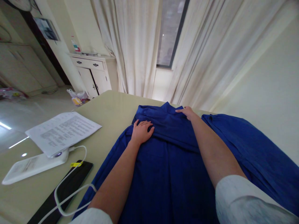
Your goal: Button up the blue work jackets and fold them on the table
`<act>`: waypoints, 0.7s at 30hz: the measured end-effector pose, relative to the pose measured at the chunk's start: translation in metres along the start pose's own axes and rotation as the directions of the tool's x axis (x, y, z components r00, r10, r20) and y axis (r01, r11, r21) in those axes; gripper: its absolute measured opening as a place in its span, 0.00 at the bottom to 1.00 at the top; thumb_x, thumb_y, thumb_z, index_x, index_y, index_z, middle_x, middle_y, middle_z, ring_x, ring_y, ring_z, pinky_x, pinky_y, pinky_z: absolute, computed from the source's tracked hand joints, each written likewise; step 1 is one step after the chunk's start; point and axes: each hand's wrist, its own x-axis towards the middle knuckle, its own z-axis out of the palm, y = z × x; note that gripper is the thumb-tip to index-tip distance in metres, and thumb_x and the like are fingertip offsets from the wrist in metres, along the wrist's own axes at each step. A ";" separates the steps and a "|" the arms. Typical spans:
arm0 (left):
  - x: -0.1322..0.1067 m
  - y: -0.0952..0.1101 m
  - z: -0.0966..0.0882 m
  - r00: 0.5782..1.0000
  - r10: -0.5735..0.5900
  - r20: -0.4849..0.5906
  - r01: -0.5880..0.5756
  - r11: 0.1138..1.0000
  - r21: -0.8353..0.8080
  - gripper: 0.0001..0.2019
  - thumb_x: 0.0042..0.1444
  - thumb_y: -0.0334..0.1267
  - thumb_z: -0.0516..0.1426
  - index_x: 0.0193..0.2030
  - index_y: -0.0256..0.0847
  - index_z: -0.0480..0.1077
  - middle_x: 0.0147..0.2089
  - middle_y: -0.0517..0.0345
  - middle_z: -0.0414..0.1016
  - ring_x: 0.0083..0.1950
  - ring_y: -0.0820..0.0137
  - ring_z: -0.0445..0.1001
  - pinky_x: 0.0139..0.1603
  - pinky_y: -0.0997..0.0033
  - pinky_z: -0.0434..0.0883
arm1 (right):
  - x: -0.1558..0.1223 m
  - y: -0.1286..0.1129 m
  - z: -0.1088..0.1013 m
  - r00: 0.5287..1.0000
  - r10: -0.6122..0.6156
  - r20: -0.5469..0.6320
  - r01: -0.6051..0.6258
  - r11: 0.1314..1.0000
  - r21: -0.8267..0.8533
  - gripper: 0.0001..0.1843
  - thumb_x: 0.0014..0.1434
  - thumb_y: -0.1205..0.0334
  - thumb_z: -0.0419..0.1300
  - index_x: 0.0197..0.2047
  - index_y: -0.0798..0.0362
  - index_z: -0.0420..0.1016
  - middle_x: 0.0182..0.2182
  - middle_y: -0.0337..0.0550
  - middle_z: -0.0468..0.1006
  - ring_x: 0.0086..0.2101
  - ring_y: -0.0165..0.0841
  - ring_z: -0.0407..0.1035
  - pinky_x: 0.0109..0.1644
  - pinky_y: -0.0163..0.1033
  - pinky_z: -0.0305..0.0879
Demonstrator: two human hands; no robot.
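Note:
A dark blue long-sleeved garment (154,174) lies spread on the table, its upper part folded over in loose creases near the far edge. My left hand (142,132) rests on this folded part at the left, palm down with the fingers spread. At the far right of the fold, my right hand (187,112) holds the cloth's edge, its thumb stretched over the fabric. The other fingers of that hand are partly hidden. One sleeve (247,143) of the garment extends to the right, beyond my right forearm; blue cloth also runs down beside my left forearm.
Printed sheets (67,129) lie at the left of the pale table (112,104), partly over a white power bank (35,168). A white cable (57,199) loops across a black phone (70,186). Beyond are curtains (137,46), a white cabinet (100,71) and bags (78,97) on the floor.

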 end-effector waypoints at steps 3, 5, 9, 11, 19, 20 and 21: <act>0.000 0.001 -0.001 1.000 -0.001 0.001 0.001 1.000 0.007 0.17 0.70 0.50 0.54 0.56 0.52 0.79 0.64 0.55 0.79 0.69 0.58 0.72 0.79 0.42 0.46 | -0.002 -0.008 -0.007 0.995 -0.002 0.103 -0.003 0.999 0.049 0.32 0.37 0.62 0.82 0.45 0.60 0.80 0.38 0.54 0.84 0.42 0.47 0.79 0.44 0.48 0.78; 0.000 0.002 -0.001 1.000 0.000 -0.007 0.000 1.000 0.012 0.17 0.69 0.49 0.54 0.56 0.53 0.79 0.64 0.55 0.79 0.68 0.58 0.72 0.79 0.42 0.46 | -0.006 -0.015 -0.013 0.987 -0.016 0.160 0.006 0.998 0.064 0.26 0.35 0.64 0.82 0.38 0.59 0.80 0.31 0.52 0.83 0.36 0.45 0.78 0.40 0.46 0.78; 0.000 0.002 -0.001 1.000 0.007 -0.013 -0.006 1.000 0.014 0.16 0.69 0.49 0.54 0.56 0.54 0.80 0.64 0.56 0.79 0.68 0.56 0.73 0.79 0.41 0.47 | -0.016 -0.026 -0.022 0.960 -0.139 0.242 0.130 0.990 0.051 0.22 0.33 0.66 0.81 0.33 0.58 0.81 0.29 0.47 0.82 0.35 0.43 0.77 0.39 0.44 0.75; -0.001 0.002 -0.001 1.000 0.010 -0.016 -0.010 1.000 0.014 0.16 0.69 0.49 0.54 0.55 0.54 0.80 0.64 0.55 0.79 0.68 0.56 0.73 0.79 0.41 0.48 | -0.021 -0.030 -0.025 0.953 -0.185 0.241 0.180 0.983 0.045 0.21 0.32 0.67 0.80 0.33 0.56 0.82 0.28 0.43 0.81 0.36 0.42 0.77 0.41 0.42 0.74; -0.002 0.001 0.002 0.999 0.019 -0.029 -0.019 1.000 0.018 0.16 0.68 0.48 0.54 0.56 0.53 0.80 0.64 0.55 0.79 0.68 0.55 0.73 0.79 0.41 0.48 | -0.031 -0.034 -0.027 0.968 -0.183 0.172 0.189 0.982 -0.021 0.30 0.39 0.58 0.79 0.46 0.57 0.81 0.42 0.49 0.83 0.44 0.42 0.77 0.49 0.43 0.72; -0.002 0.001 0.002 0.999 0.019 -0.030 -0.019 1.000 0.017 0.16 0.68 0.48 0.55 0.55 0.54 0.79 0.63 0.55 0.79 0.68 0.55 0.73 0.79 0.41 0.48 | -0.032 -0.035 -0.026 0.971 -0.165 0.173 0.173 0.984 -0.032 0.33 0.39 0.55 0.79 0.48 0.58 0.80 0.44 0.52 0.83 0.45 0.43 0.77 0.49 0.45 0.73; -0.002 0.001 0.002 0.999 0.019 -0.031 -0.019 1.000 0.016 0.16 0.68 0.48 0.55 0.55 0.54 0.79 0.63 0.55 0.80 0.68 0.55 0.73 0.79 0.41 0.48 | -0.032 -0.036 -0.024 0.973 -0.147 0.176 0.158 0.986 -0.049 0.35 0.40 0.53 0.80 0.49 0.59 0.80 0.45 0.55 0.83 0.45 0.45 0.77 0.48 0.46 0.73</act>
